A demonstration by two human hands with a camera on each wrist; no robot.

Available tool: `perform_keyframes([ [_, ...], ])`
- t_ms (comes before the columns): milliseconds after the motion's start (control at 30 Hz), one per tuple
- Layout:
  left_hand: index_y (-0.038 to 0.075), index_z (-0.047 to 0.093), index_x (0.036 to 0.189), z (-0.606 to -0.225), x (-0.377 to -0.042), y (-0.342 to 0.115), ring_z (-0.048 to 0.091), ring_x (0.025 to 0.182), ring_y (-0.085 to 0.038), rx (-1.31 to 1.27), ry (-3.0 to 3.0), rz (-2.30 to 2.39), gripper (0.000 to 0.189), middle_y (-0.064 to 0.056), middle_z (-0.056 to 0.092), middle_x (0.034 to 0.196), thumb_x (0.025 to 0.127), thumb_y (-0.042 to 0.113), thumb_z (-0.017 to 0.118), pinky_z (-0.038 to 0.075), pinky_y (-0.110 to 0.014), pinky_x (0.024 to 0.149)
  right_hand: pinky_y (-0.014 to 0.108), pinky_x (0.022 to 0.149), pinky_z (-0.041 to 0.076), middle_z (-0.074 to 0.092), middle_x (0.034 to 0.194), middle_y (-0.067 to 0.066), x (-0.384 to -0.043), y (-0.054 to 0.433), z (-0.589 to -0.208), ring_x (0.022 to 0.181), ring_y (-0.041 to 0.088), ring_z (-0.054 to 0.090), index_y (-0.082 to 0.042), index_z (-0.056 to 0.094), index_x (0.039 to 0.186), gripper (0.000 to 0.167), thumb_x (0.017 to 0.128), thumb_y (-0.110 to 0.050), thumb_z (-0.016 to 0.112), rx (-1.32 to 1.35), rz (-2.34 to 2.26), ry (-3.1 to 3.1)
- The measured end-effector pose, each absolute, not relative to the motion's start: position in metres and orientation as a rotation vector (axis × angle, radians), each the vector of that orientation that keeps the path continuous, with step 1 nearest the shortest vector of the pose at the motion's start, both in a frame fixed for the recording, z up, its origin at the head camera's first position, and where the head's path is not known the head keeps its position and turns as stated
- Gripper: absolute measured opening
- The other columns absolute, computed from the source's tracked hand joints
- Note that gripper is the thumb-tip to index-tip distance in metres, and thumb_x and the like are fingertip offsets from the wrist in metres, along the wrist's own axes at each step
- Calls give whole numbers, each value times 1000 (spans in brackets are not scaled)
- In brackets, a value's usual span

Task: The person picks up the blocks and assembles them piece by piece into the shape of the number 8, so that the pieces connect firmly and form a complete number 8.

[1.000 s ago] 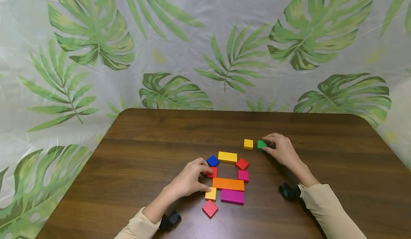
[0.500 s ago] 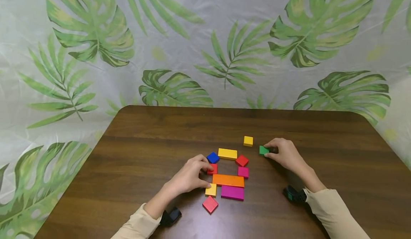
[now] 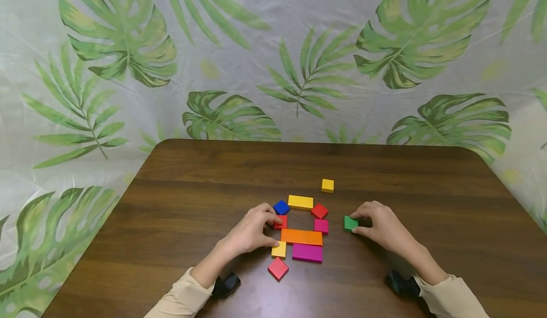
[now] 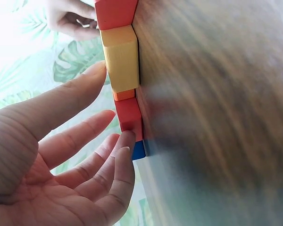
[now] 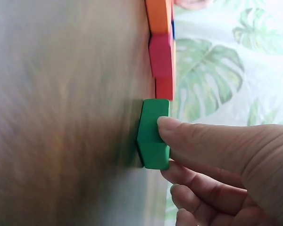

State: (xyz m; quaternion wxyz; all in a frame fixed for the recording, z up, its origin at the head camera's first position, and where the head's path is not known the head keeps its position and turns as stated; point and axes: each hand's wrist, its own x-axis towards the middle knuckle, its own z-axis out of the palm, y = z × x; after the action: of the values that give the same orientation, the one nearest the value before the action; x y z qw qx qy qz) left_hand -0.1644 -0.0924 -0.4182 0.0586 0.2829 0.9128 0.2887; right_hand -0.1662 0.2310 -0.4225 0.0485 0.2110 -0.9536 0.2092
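In the head view my right hand (image 3: 382, 222) pinches a green block (image 3: 350, 223) between thumb and fingers, low over the table right of the block figure. The right wrist view shows my thumb on the green block's (image 5: 153, 136) face. My left hand (image 3: 253, 229) lies at the figure's left side with fingers spread and relaxed. Its thumb tip touches a pale yellow square block (image 3: 279, 250), and a fingertip rests on a red block (image 3: 281, 221). Both blocks show in the left wrist view, the yellow block (image 4: 121, 61) at the thumb.
The figure also has a long yellow block (image 3: 301, 202), a blue block (image 3: 281, 207), a tilted red block (image 3: 319, 210), a pink block (image 3: 321, 226), a long orange block (image 3: 301, 237), a purple block (image 3: 307, 253) and a lower red block (image 3: 278, 269). A lone yellow block (image 3: 327, 185) lies behind.
My right hand has drawn the green block away from the lone yellow block, toward the near side and level with the pink block. My left hand has stayed in place.
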Motion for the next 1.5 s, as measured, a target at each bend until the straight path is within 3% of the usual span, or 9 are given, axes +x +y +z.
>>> perform_keyframes([
  [400,6,71,103,-418,-165,-93,54,84,-16,840,2760,892,37,-4,56,99,70,17,82,46,-22,72,24,71,51,65,85,-9,-140,217,-418,83,11,55,-13,73,86,22,66,-14,82,850,669,-2889],
  [1500,5,70,105,-415,-165,-92,53,85,-15,814,2740,900,38,-4,56,101,72,18,81,46,-24,72,23,73,51,61,85,-11,-122,185,-420,84,6,52,-16,73,89,23,68,-15,82,1015,693,-2810],
])
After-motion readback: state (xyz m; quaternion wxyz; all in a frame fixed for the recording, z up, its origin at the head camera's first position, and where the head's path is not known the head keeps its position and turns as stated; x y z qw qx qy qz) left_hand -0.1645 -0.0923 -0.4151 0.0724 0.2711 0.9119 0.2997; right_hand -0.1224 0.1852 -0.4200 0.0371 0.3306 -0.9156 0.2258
